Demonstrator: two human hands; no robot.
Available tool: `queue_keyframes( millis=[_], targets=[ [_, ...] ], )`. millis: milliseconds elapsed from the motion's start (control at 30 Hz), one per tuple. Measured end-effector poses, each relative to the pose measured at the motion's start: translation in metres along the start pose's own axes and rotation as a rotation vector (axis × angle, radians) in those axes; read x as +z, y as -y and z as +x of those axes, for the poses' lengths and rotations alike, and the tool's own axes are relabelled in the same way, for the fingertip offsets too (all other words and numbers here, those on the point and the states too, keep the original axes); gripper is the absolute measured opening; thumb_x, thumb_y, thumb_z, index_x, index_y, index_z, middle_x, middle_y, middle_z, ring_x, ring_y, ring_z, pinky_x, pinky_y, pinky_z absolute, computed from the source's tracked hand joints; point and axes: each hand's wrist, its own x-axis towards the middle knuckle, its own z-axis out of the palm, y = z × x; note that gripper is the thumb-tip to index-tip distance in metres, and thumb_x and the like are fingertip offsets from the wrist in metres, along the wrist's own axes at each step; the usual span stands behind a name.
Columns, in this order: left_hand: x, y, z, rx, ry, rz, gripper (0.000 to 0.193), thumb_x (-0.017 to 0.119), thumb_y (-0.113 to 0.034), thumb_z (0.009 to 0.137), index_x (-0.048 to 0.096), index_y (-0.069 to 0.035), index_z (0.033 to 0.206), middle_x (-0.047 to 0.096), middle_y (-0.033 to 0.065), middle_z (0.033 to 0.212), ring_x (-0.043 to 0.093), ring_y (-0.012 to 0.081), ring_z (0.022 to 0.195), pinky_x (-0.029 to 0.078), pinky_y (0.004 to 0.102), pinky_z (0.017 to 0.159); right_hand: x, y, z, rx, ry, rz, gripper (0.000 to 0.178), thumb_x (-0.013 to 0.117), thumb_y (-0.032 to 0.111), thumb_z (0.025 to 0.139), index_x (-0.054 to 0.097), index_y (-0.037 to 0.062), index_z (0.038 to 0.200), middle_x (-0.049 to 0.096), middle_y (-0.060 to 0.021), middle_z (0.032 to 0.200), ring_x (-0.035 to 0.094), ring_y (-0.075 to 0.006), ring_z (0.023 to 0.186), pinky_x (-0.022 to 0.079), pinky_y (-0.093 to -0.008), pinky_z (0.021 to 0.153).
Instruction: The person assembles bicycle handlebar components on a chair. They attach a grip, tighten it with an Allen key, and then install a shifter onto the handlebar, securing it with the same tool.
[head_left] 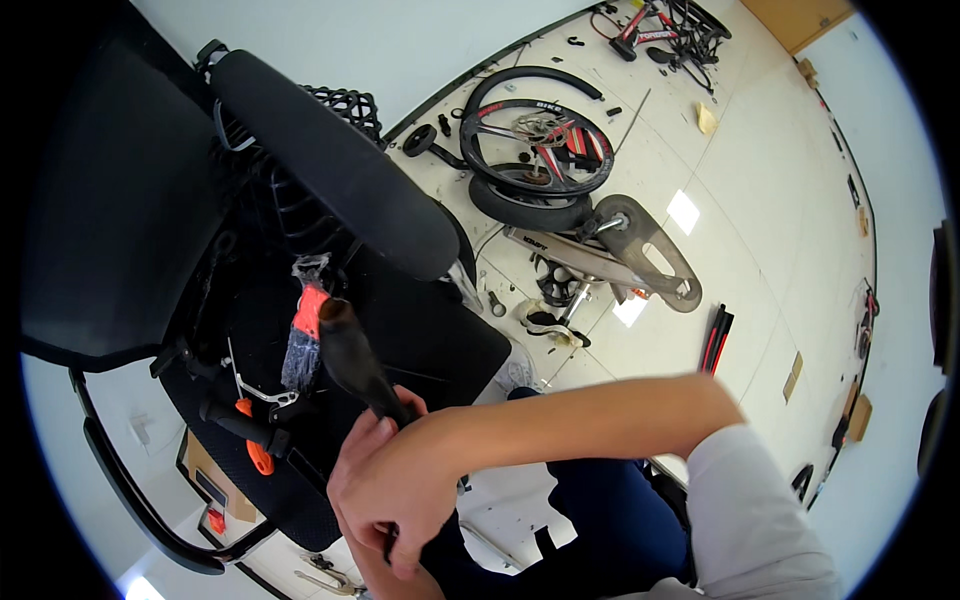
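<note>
- Bicycle work looks partway (a judgement only): parts lie apart and no whole bike shows, so much seems left.
- Pale tiled floor point(770, 260) spreads to the right, dotted with small bits, up to a pale blue wall point(885, 110).
- Black chair point(430, 340) stands at left, its seat bearing several loose things.
- A red-and-black bike frame point(655, 38) lies at the far end of the floor; nearer, a wheel point(550, 160) rests beside a grey frame piece point(580, 255).
- The right hand point(400, 485) curls tight on a black tapered piece point(355, 365) (a saddle, perhaps), which tilts up over the seat and joins nothing visible.
- The left hand is covered by the right, its forearm point(385, 578) showing below, so I cannot tell its grip.
- On the seat lie a plastic-wrapped bundle point(300, 352), a silver lever point(285, 398) and an orange handle point(260, 457).
</note>
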Motion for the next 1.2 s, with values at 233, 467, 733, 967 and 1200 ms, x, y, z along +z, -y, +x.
queue_keyframes(
  millis=[233,467,733,967,1200],
  targets=[
    [-0.007,0.020,0.022,-0.046,0.516,0.224,0.054,0.063,-0.026,0.097,0.043,0.001,0.139,0.062,0.0044,0.112,0.055,0.0098,0.100,0.046,0.0279,0.091,0.054,0.001,-0.018,0.087,0.140,-0.241,0.036,0.070,0.039,0.082,0.071,0.0025,0.084,0.068,-0.0125,0.072,0.065,-0.0330,0.070,0.051,-0.0452,0.064],
    [-0.014,0.025,0.024,0.059,0.514,0.178,0.046,0.066,-0.020,0.094,0.051,0.004,0.130,0.060,0.0019,0.106,0.052,0.0079,0.093,0.046,0.0266,0.084,0.054,0.006,-0.025,0.095,-0.068,-0.017,0.034,0.072,0.031,0.084,0.068,-0.0019,0.080,0.065,-0.0149,0.066,0.063,-0.0350,0.063,0.050,-0.0437,0.061],
    [0.017,0.014,0.012,-0.158,0.468,0.210,0.031,0.054,-0.010,0.099,0.054,0.003,0.127,0.062,0.0027,0.110,0.055,0.0077,0.097,0.046,0.0242,0.086,0.061,0.007,-0.026,0.118,-0.026,0.051,0.040,0.077,0.038,0.081,0.070,-0.0022,0.084,0.068,-0.0214,0.075,0.066,-0.0340,0.073,0.048,-0.0444,0.067],
    [0.000,0.022,0.029,-0.217,0.667,0.349,0.038,0.056,-0.014,0.100,0.050,0.004,0.133,0.061,0.0028,0.109,0.052,0.0070,0.098,0.045,0.0248,0.087,0.085,-0.013,-0.024,-0.126,-0.175,-0.125,0.024,0.063,0.023,0.082,0.070,-0.0005,0.082,0.065,-0.0179,0.068,0.066,-0.0344,0.066,0.049,-0.0450,0.058],
    [0.007,0.026,0.034,-0.212,0.692,0.343,0.037,0.059,-0.012,0.097,0.053,0.002,0.130,0.061,0.0018,0.102,0.051,0.0058,0.091,0.045,0.0232,0.079,0.066,0.024,-0.034,0.104,-0.020,-0.117,0.041,0.063,0.038,0.091,0.071,-0.0023,0.093,0.069,-0.0230,0.080,0.067,-0.0390,0.080,0.052,-0.0473,0.073]
  ],
)
